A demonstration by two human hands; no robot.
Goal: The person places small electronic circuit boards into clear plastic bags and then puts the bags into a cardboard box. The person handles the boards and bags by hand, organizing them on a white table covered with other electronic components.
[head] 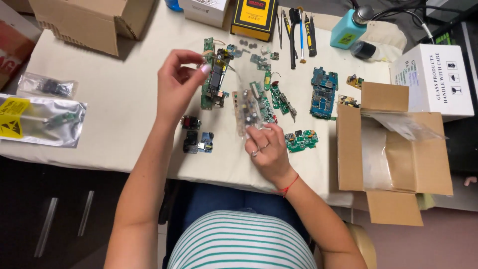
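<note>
The clear plastic bag (pixel 247 107), thin and crinkled with a small tan circuit board showing through it, stands upright near the middle of the cream table (pixel 119 99). The right hand (pixel 268 149), just below the bag, pinches its lower edge with bent fingers, a ring on one finger and a red thread around the wrist. The left hand (pixel 178 84) is raised to the left of the bag, wrist cocked, thumb and forefinger pressed together on a pale strip at the bag's top corner, the other fingers curled. Just behind that corner lies a long green circuit board (pixel 213 82), flat and studded with dark parts. Right of the bag sit a blue circuit board (pixel 323 93) and an open brown cardboard box (pixel 393 149) with matte flaps.
</note>
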